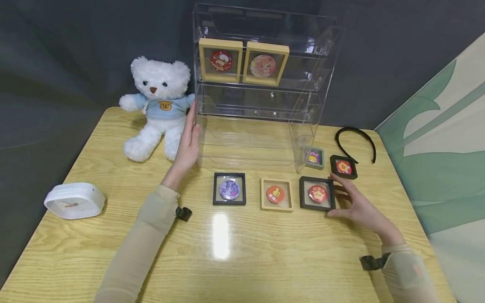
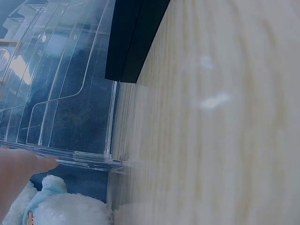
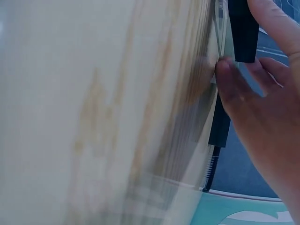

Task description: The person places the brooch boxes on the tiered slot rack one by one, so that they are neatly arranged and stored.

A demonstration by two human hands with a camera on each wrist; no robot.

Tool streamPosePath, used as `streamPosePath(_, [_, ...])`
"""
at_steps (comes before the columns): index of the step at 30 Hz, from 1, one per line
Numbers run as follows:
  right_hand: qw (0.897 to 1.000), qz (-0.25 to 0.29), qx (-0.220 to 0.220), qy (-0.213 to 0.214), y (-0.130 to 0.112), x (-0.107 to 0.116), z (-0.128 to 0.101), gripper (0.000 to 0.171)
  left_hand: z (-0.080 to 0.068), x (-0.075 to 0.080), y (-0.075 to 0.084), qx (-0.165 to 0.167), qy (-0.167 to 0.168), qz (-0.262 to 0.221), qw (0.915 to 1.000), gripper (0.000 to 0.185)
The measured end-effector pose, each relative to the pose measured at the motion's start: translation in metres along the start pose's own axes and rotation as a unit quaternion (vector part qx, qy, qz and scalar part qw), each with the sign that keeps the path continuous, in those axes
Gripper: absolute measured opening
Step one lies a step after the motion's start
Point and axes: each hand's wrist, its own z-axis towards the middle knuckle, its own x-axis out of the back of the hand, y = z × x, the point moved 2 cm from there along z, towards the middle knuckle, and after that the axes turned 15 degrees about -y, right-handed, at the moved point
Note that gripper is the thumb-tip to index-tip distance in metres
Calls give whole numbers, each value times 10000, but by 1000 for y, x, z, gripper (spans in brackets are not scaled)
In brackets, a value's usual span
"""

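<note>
My left hand (image 1: 188, 145) lies with straight fingers along the left side of a clear acrylic display rack (image 1: 246, 162); the fingers point up the panel. My right hand (image 1: 354, 202) is at the right edge of a black square frame (image 1: 303, 204) with a red star badge. Index finger and thumb grip that frame by its top and bottom right corners, and the other fingers curl behind. In the right wrist view the frame (image 3: 243, 33) shows edge-on between the fingers. Left of it lie a yellow frame (image 1: 263, 195) with an orange thumbs-up badge and another black frame (image 1: 215, 189) with a purple badge.
Two yellow frames (image 1: 239, 63) (image 1: 284, 65) stand on an upper rack tier. A small green frame (image 1: 320, 159), a small black frame (image 1: 350, 172) and a black headband (image 1: 342, 130) lie at right. A white teddy bear (image 1: 161, 82) sits left of the rack; a white clock (image 1: 75, 200) stands nearer.
</note>
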Motion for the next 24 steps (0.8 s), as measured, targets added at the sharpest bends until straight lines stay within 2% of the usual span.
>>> streamPosePath(2, [9995,306,-12,28,0,0,-1,114,1,0,-3,7,7,37,10000,57])
streamPosePath(8, [9932,1151,177,-49,2,-1,-6,112,7,4,-32,-39,36,128,9999,58])
streamPosePath(12, [9862,1623,310,-85,5,0,-9,107,6,5,-38,-125,46,187,9997,60])
streamPosePath(18, [9845,1703,414,90,6,2,-10,97,5,5,-41,-228,37,195,9995,59])
streamPosePath(24, [9824,1761,496,367,3,1,-7,75,5,5,-41,-268,36,235,9994,58])
